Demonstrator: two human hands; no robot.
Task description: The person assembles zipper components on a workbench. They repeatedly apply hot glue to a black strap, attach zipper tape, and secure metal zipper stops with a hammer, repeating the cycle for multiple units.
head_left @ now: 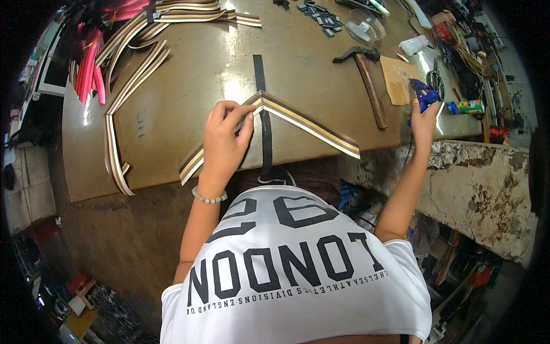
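A striped strap (312, 126) in brown, tan and white lies on the table, bent to a peak at its middle with both arms slanting toward me. My left hand (225, 135) covers part of its left arm, thumb and fingers closed on the strap just beside the peak. Under the peak runs a narrow black strap (266, 143), reaching from beyond it to the table's near edge. Over at the right, my right hand (424, 123) is wrapped round a blue glue gun (423, 94), next to a brown paper piece (395, 80); the fingers partly hide its handle.
A wooden-handled hammer (371, 89) lies right of the strap. Small black pieces (322, 18) and a round clear container (365, 27) sit at the back. More striped straps (119, 114) and pink strips (89, 69) occupy the left. A small can (470, 107) lies far right.
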